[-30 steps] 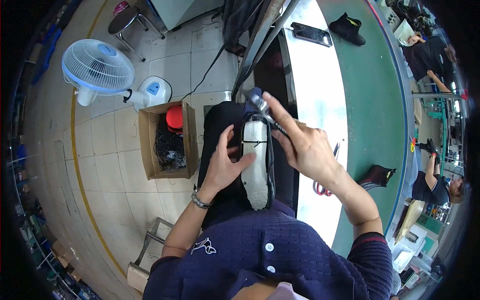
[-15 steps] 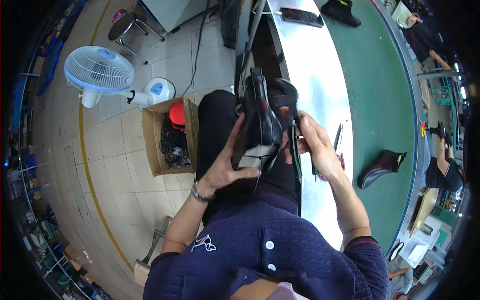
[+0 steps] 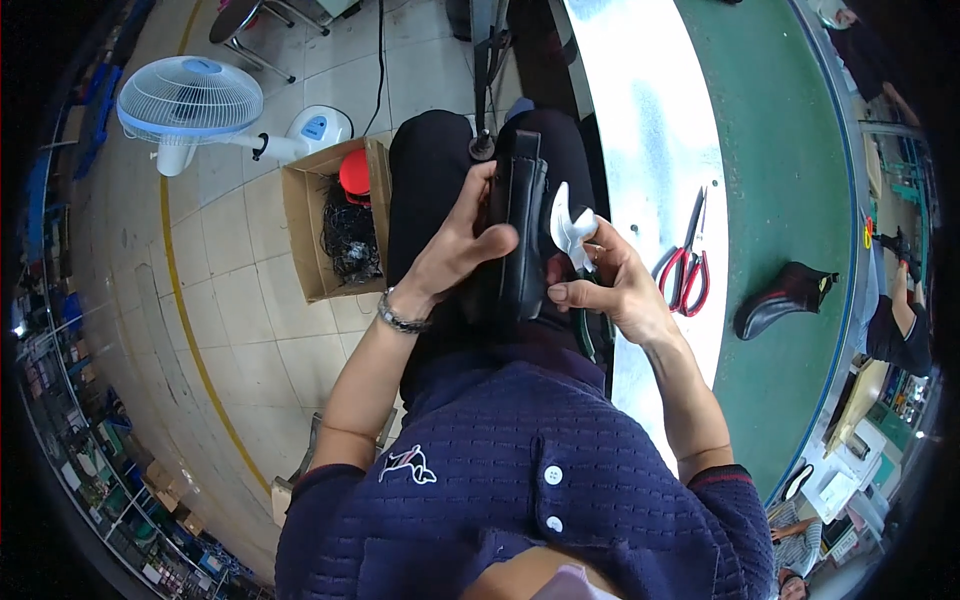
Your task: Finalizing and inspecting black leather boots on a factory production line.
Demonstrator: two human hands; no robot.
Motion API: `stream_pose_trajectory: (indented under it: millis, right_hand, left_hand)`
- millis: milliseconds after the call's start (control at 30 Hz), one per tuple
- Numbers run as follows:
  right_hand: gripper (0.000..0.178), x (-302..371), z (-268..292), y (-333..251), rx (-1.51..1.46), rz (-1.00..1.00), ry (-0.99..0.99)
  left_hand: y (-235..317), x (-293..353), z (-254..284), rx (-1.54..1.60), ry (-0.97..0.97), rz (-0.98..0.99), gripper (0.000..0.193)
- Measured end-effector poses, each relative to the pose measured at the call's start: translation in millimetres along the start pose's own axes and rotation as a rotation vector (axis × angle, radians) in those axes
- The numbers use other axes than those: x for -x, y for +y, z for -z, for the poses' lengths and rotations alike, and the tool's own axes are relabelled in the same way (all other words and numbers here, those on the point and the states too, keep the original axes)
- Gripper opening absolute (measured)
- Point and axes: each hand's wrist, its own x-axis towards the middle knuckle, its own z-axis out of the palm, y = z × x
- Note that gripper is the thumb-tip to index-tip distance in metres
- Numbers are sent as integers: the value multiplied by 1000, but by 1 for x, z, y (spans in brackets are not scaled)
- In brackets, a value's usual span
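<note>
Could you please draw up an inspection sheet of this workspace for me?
Surface: shiny metal bench beside a green worktop.
Job's things: black boot; metal hand tool with curved head.
Clutter: red-handled scissors on the bench; dark ankle boot on the green worktop; cardboard box holding black strands and a red container.
Hands: left hand grips the black boot; right hand holds the tool.
Cables: black cable on the tiled floor.
Surroundings: pedestal fan, stool, co-worker at lower right.
</note>
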Motion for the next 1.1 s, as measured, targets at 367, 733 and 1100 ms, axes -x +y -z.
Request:
stream_pose_trajectory:
  millis: [367,733,1100]
  right_hand:
    - [47,29,2,2,445,-150,-117]
    - [41,48,-14,-5,1117,60,-79]
    - [53,47,6,8,502,-257,-215]
  left_hand:
    - [5,-15,-15,10,242,109,50]
    - [-2,4,-25,-109,311,5,51]
    - [-28,31,24,-36,-297,-12,149]
